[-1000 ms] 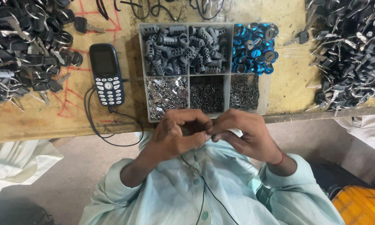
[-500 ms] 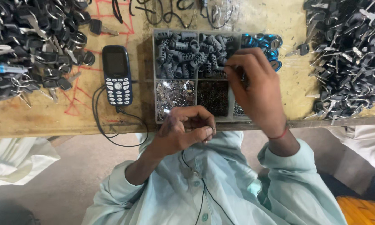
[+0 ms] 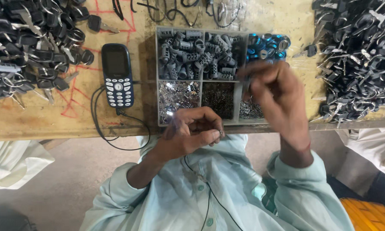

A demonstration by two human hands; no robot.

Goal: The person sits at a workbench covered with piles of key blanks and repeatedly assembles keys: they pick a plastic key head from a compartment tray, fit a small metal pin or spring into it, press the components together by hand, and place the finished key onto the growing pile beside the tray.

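Since half a second ago, the right hand (image 3: 274,96) is drawing back from the grey ribbed sleeves (image 3: 201,53) toward the near right cell of the divided tray (image 3: 158,77), and it is blurring with motion. Its fingers are bunching together, thumb against fingertips, but whether they are pinching a part I cannot tell.

From the head view, the left hand (image 3: 192,132) is staying close to the chest, just off the bench edge (image 3: 51,130), fingers curling in and pinching a small metal piece (image 3: 220,131) between thumb and forefinger; it looks held near the body so the other hand can bring parts to it. The tray is sitting directly ahead within easy reach, with blue rings (image 3: 267,45) in its far right cell and shiny metal bits (image 3: 177,96) and dark pins (image 3: 218,96) in the near cells. A dark push-button phone (image 3: 117,75) is lying left of the tray, its cable (image 3: 100,124) looping over the edge. Heaps of black-headed keys (image 3: 25,47) and another heap (image 3: 355,60) are flanking the work on both sides. Compared with the earlier frame, the left hand is barely shifting, its grip unchanged.
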